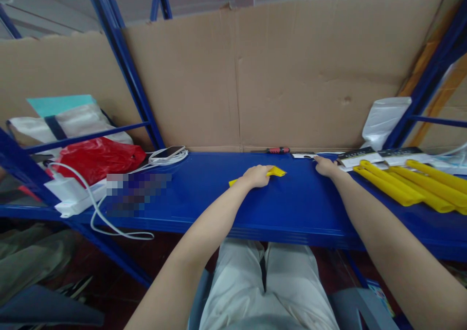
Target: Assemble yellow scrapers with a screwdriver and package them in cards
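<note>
My left hand (pixel 257 176) is closed around a long yellow piece (pixel 277 172), low over the middle of the blue shelf table. Both ends of the piece stick out of the fist, and the right end is angled with a small tip. Farther right, my right hand (pixel 326 166) reaches to the back of the table with its fingers drawn together. Its fingertips are at a small flat black-and-white packet (pixel 303 155); what they pinch is too small to make out. Beside that forearm lie several long yellow pieces (pixel 390 186), in front of black-and-white packets (pixel 359 157).
A red-and-black screwdriver (pixel 279 150) lies along the cardboard back wall (pixel 292 77). At the left are a phone (pixel 168 154), white cables, a power strip (pixel 82 198) and a red plastic bag (pixel 102 159). Blue posts (pixel 126 67) frame the shelf. A white bag (pixel 386 118) stands at the back right.
</note>
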The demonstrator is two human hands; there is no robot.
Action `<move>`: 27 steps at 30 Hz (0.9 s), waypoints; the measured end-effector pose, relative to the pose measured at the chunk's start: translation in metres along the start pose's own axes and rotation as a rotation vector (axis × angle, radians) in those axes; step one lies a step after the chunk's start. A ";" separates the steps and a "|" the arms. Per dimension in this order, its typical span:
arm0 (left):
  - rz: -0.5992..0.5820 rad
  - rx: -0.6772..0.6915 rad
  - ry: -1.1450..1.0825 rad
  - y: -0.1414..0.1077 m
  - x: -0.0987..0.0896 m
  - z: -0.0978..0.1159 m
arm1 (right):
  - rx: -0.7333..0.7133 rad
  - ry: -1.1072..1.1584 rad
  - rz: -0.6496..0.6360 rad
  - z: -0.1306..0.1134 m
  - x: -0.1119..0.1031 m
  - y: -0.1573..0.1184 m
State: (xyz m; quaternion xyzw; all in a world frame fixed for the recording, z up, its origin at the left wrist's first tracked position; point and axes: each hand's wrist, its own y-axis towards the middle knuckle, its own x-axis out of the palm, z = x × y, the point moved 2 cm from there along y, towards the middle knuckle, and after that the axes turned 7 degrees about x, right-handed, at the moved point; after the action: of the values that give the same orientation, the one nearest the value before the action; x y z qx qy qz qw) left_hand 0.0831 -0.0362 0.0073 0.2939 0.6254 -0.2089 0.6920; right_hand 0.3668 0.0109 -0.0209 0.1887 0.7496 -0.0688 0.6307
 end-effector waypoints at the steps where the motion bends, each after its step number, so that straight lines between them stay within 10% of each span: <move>1: 0.001 0.003 -0.001 0.000 0.000 0.000 | 0.004 -0.013 0.000 -0.001 0.000 0.000; 27: 0.008 0.015 -0.023 0.001 0.001 -0.001 | -0.062 -0.080 0.108 0.008 -0.019 -0.009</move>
State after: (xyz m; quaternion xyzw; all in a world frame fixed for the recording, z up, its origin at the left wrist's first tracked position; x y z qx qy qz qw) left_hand 0.0831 -0.0346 0.0060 0.2989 0.6145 -0.2141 0.6979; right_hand 0.3736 -0.0041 -0.0052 0.2065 0.7141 -0.0189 0.6686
